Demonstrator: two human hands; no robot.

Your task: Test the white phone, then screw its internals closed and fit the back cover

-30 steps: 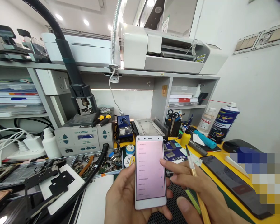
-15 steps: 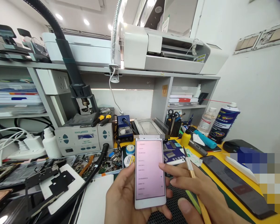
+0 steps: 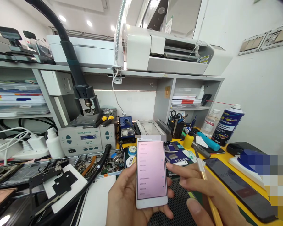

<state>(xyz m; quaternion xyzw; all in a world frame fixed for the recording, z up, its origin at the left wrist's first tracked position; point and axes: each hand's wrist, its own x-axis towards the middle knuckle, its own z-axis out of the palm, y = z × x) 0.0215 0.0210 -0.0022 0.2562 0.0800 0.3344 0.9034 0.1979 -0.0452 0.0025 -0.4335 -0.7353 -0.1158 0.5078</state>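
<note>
A white smartphone (image 3: 152, 175) stands tilted up in my left hand (image 3: 124, 196), its pinkish screen lit with a list of small text lines. The thumb presses its left edge, and fingers wrap behind to show at the right edge. Just off that right edge is the index fingertip of my right hand (image 3: 207, 188), stretched toward the screen. Between the fingers of this hand sits a slim tool (image 3: 211, 201) with a dark narrow tip, silver collar and golden handle. Whether its tip is a blade or bristles I cannot tell.
A dark phone (image 3: 240, 188) lies at right, near a spray can (image 3: 228, 125). At left are a parts tray (image 3: 100, 172), a thick black hose (image 3: 94, 180) and a white panel (image 3: 99, 201). Behind stands a grey hot-air station (image 3: 85, 139). Under my hands is a black perforated mat (image 3: 179, 201).
My right hand has drawn back a little to the right, its index finger leaving the screen's edge. Another blue dot now shows higher on the list. The view has shifted slightly.
</note>
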